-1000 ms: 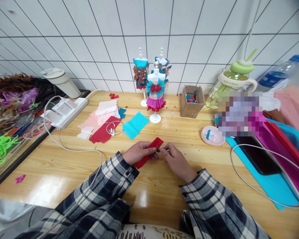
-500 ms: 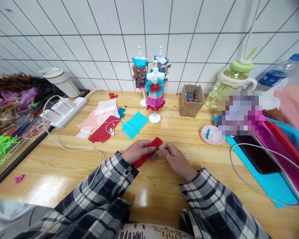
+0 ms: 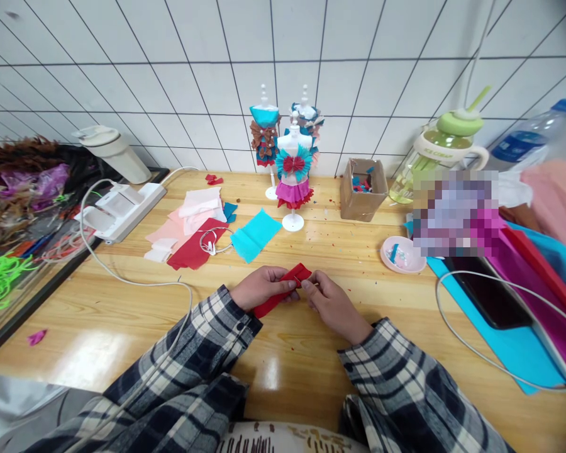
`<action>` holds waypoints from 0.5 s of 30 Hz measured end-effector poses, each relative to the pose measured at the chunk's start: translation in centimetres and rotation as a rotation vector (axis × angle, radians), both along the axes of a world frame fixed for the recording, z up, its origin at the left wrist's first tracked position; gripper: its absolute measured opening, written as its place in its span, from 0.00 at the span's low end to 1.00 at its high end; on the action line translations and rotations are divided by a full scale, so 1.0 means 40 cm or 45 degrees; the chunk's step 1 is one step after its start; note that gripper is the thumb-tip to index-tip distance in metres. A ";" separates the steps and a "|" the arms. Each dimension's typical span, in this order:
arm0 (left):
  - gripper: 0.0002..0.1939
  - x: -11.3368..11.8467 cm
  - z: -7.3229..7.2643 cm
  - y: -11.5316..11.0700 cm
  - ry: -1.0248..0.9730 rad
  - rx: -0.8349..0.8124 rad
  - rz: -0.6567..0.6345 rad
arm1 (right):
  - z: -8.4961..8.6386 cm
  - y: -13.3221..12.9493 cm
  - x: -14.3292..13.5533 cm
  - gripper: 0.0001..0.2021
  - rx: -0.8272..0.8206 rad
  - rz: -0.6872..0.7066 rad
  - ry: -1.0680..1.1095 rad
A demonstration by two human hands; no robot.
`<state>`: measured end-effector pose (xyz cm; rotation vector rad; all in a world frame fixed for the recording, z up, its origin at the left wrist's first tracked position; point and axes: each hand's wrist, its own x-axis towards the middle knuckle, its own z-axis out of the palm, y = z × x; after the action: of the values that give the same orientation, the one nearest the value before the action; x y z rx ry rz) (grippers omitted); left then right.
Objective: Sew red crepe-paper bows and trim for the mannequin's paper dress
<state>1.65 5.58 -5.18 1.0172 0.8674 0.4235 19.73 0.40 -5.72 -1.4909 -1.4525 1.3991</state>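
Bench of pale wood carries everything, the white tiled wall rising behind. Three small dress forms stand upright near that wall, dressed in turquoise, brown, magenta and red. Right of them sits an open cardboard box with scraps inside; left lies an overlapping pile of pink and red pieces, just beside a turquoise piece. Left hand grips a folded red strip above the bench's middle. Right hand has its grip pinched at the strip's upper end, around something thin, too small to identify.
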 end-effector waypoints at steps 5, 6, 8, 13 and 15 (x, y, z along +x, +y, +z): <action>0.16 -0.001 0.003 0.000 0.013 0.013 0.005 | -0.003 0.000 -0.003 0.14 -0.019 -0.010 0.033; 0.16 -0.001 0.004 0.000 0.013 0.017 0.003 | -0.003 0.000 -0.003 0.14 -0.016 -0.010 0.028; 0.17 -0.001 0.006 -0.001 0.008 0.018 0.002 | -0.003 0.000 -0.003 0.14 -0.002 -0.010 0.015; 0.18 0.002 0.010 -0.003 0.004 0.032 -0.001 | 0.000 0.001 -0.001 0.13 -0.004 -0.011 0.014; 0.19 0.003 0.011 -0.004 -0.007 0.033 0.039 | 0.000 0.002 0.000 0.13 0.002 -0.028 -0.002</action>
<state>1.77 5.40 -4.72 1.0267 0.8753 0.4645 19.72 0.49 -5.74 -1.5031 -1.4339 1.3834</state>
